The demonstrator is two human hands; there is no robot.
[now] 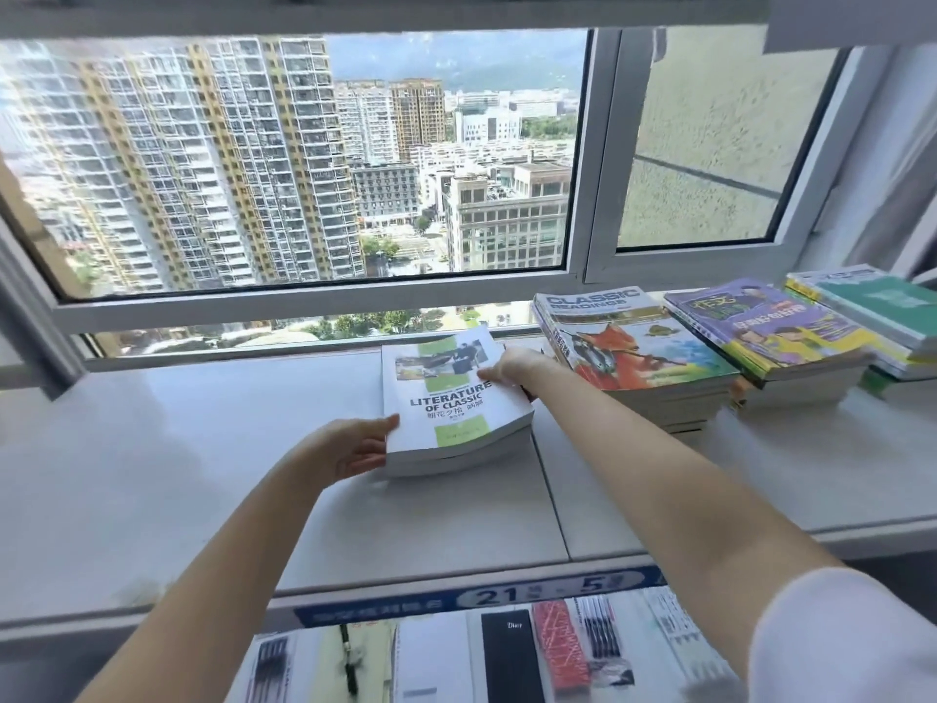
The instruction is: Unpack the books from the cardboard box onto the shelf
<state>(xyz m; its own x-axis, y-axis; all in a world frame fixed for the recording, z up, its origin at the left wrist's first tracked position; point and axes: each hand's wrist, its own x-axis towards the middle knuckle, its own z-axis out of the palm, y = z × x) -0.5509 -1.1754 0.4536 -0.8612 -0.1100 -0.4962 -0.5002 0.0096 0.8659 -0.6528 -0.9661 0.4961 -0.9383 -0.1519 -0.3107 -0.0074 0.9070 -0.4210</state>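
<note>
Clasping book stack (456, 423) | left grip (355, 449) near corner | right grip (512, 367) far edge

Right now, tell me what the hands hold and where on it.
Both hold the white Literature of Classic book stack: the left hand has its grip on the near left corner, the right hand on the right edge, farther back.

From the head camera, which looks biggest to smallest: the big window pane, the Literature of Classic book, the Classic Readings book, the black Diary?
1. window pane
2. Classic Readings book and Literature of Classic book: too alike to rank
3. black Diary, partly cut off
</note>
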